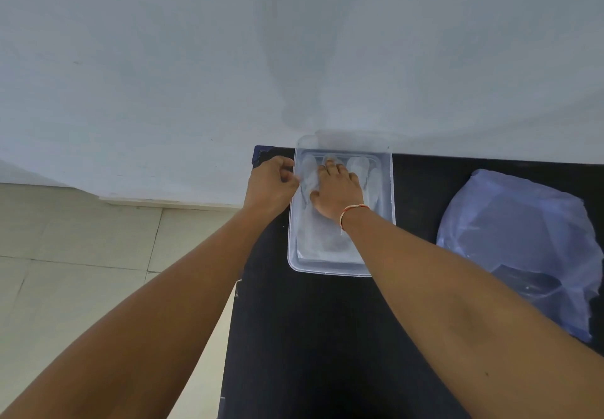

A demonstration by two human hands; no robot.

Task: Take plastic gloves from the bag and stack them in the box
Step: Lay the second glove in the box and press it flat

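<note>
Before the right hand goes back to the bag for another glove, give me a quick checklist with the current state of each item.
1. Glove lying flat inside the box: ok, its fingers point toward the wall.
2. Right hand free of the glove: not ok, it presses flat on it.
3. Left hand steadying the box: ok, curled at its left rim.
4. Box fully on the table: ok, near the far left corner.
5. Bag within reach: ok, right of the box.
6. Gloves left in the bag: cannot tell.
</note>
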